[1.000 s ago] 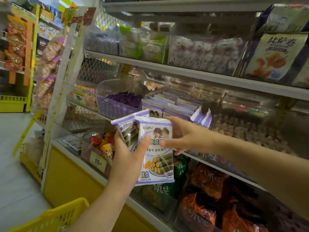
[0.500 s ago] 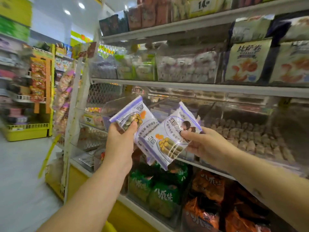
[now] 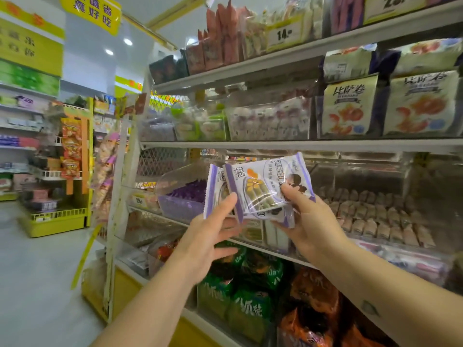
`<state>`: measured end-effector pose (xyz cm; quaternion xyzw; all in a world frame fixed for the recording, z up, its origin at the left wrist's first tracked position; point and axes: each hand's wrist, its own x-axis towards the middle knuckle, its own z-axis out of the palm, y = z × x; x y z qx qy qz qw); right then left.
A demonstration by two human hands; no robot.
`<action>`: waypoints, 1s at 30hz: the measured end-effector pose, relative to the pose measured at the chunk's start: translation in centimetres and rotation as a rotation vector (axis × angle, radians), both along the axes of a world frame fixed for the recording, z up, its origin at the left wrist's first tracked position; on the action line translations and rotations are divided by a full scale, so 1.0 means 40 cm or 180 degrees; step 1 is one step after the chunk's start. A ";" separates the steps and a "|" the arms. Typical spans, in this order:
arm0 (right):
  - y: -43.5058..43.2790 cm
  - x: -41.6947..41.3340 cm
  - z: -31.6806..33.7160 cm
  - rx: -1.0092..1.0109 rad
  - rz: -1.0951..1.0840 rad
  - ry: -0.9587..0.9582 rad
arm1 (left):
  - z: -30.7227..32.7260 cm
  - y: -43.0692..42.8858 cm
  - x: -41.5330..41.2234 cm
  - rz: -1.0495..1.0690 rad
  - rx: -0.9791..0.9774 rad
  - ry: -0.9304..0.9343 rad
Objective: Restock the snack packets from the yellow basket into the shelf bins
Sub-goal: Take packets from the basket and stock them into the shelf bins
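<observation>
Head view: two white-and-purple snack packets were held up overlapping in front of the row of clear shelf bins (image 3: 363, 196), just below the front edge of the grey shelf board (image 3: 325, 145). The right hand (image 3: 310, 226) gripped the front packet (image 3: 265, 189) at its right end, with the thumb pressed on the printed face and the other fingers curled behind and beneath. The rear packet (image 3: 216, 191) stuck out past the front packet's left edge. The left hand (image 3: 205, 246) had only its thumb against that edge, and its other fingers were straight and spread below the packets. The front packet showed pictured rolls and the characters 糕点. On the shelf above, cream bags (image 3: 349, 106) read 比萨卷. A yellow price tag (image 3: 284, 35) on the top shelf read 14. A hanging yellow sign (image 3: 92, 11) at the top left read 真好吃.
</observation>
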<state>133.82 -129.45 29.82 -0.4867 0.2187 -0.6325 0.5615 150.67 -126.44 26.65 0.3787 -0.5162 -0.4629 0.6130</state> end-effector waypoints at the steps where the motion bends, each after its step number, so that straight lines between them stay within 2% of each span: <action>1: 0.005 -0.005 0.008 -0.0099 -0.0090 0.0061 | 0.004 -0.003 0.014 0.0023 0.0004 -0.0257; 6: 0.007 0.005 0.015 -0.0446 -0.0500 0.0104 | 0.032 -0.013 -0.001 0.0220 -0.0541 -0.0448; 8: 0.000 0.021 0.010 -0.0684 -0.0906 0.0375 | 0.030 -0.034 -0.034 0.0480 -0.0652 -0.0555; 11: -0.010 0.020 0.012 -0.0996 -0.0955 0.0714 | 0.042 -0.061 -0.056 0.0414 -0.0597 0.0337; 13: -0.019 -0.019 0.036 -0.1305 -0.0763 0.1309 | 0.063 -0.072 -0.041 0.0166 -0.0423 0.0772; 16: -0.023 -0.092 0.099 -0.2004 -0.0547 0.2531 | 0.098 -0.088 -0.012 -0.0384 -0.0039 0.0955; 18: -0.031 -0.117 0.145 -0.2386 -0.0422 0.2863 | 0.125 -0.104 -0.004 -0.0853 0.0310 0.0837; 20: -0.043 -0.126 0.187 -0.2595 -0.0408 0.2925 | 0.153 -0.129 -0.003 -0.1271 0.0491 0.0580; 25: -0.075 -0.135 0.264 -0.2924 -0.0450 0.2813 | 0.230 -0.222 -0.013 -0.1757 0.0489 0.0027; 27: -0.097 -0.133 0.287 -0.3101 -0.0814 0.2733 | 0.264 -0.254 -0.029 -0.1630 0.0399 -0.0253; 30: -0.143 -0.143 0.304 -0.3262 -0.1636 0.2980 | 0.298 -0.302 -0.070 -0.0683 -0.0033 -0.0936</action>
